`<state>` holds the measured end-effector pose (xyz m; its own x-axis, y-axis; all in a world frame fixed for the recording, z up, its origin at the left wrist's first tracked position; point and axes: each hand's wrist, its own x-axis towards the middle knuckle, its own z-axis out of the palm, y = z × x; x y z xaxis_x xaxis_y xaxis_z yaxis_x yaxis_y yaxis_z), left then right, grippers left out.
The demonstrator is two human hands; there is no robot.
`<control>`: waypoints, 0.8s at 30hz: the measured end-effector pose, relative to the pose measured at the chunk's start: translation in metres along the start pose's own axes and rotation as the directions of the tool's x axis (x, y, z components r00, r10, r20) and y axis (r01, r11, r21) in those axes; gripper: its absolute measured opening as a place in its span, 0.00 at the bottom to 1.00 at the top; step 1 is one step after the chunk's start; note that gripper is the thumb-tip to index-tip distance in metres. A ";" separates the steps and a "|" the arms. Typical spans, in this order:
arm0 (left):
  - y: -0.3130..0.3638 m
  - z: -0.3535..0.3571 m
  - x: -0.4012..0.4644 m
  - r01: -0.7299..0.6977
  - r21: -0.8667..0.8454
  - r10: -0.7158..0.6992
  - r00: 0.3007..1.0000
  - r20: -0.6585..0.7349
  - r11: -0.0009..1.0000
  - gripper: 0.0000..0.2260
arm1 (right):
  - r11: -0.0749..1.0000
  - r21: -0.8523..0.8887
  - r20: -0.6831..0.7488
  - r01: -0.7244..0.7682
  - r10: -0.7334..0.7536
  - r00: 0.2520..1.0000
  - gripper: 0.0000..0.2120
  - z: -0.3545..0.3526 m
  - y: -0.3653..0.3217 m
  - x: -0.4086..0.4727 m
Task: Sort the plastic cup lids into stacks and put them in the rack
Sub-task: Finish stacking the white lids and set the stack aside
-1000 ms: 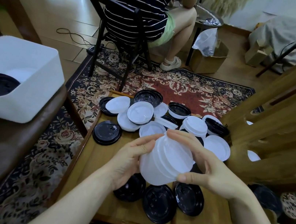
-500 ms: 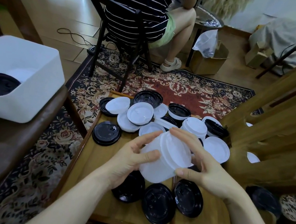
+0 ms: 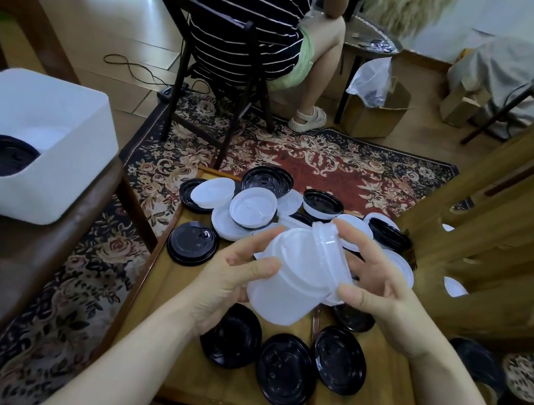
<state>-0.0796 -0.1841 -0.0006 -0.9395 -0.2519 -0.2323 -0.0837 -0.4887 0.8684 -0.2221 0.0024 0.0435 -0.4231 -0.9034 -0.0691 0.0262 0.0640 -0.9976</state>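
White lid stack (image 3: pixel 296 276) mid-frame, gripped by left hand (image 3: pixel 230 276) and right hand (image 3: pixel 384 289); looks light, slick, flexible, likely to slide apart, so hold both ends.

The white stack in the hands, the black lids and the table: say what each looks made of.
White stack: thin translucent plastic, milky, with light passing through its walls; left hand and right hand grip it.
Black lids: glossy plastic, judging by their sharp highlights.
Table: wood, seemingly varnished, with visible grain and plank seams.
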 end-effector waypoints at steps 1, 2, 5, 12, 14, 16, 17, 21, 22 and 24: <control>0.000 -0.001 0.000 0.006 -0.006 -0.006 1.000 0.000 1.000 0.31 | 1.000 -0.010 -0.004 0.006 -0.006 1.000 0.39 -0.001 -0.001 -0.001; 0.001 -0.001 0.000 0.009 -0.010 -0.009 1.000 0.004 1.000 0.31 | 0.999 -0.051 0.003 0.014 -0.014 1.000 0.38 -0.001 -0.002 -0.001; 0.002 0.000 -0.001 0.007 0.008 -0.007 0.999 0.034 1.000 0.29 | 0.966 -0.253 0.030 0.042 -0.036 0.999 0.36 -0.001 -0.003 -0.003; 0.000 -0.005 0.000 0.021 0.029 -0.022 0.999 0.044 0.999 0.31 | 0.905 -0.422 0.058 0.050 -0.028 0.998 0.36 0.001 -0.006 -0.004; 0.000 -0.004 0.001 0.018 0.029 -0.019 0.999 0.033 0.999 0.31 | 0.891 -0.448 0.078 0.069 -0.038 0.996 0.35 0.002 -0.006 -0.004; 0.000 -0.003 0.000 0.017 0.042 -0.018 0.999 0.035 0.999 0.31 | 0.879 -0.467 0.104 0.091 -0.048 0.993 0.34 0.004 -0.005 -0.004; 0.000 -0.002 0.000 0.016 0.049 -0.018 0.999 0.036 0.999 0.31 | 0.875 -0.474 0.113 0.100 -0.052 0.992 0.34 0.005 -0.005 -0.003; 0.000 -0.003 -0.002 0.002 0.044 -0.003 1.000 0.028 0.999 0.29 | 0.863 -0.489 0.123 0.128 -0.077 0.989 0.32 0.008 -0.004 -0.002; 0.001 -0.003 -0.002 0.000 0.049 -0.001 1.000 0.025 0.999 0.28 | 0.861 -0.492 0.125 0.133 -0.082 0.989 0.32 0.008 -0.003 -0.002; 0.001 -0.002 -0.003 -0.004 0.057 0.003 1.000 0.027 0.998 0.27 | 0.856 -0.499 0.127 0.136 -0.083 0.988 0.32 0.009 -0.002 -0.002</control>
<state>-0.0764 -0.1861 0.0001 -0.9483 -0.2307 -0.2179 -0.0982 -0.4396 0.8928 -0.2132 0.0002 0.0455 -0.3050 -0.9522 0.0141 -0.4876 0.1434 -0.8612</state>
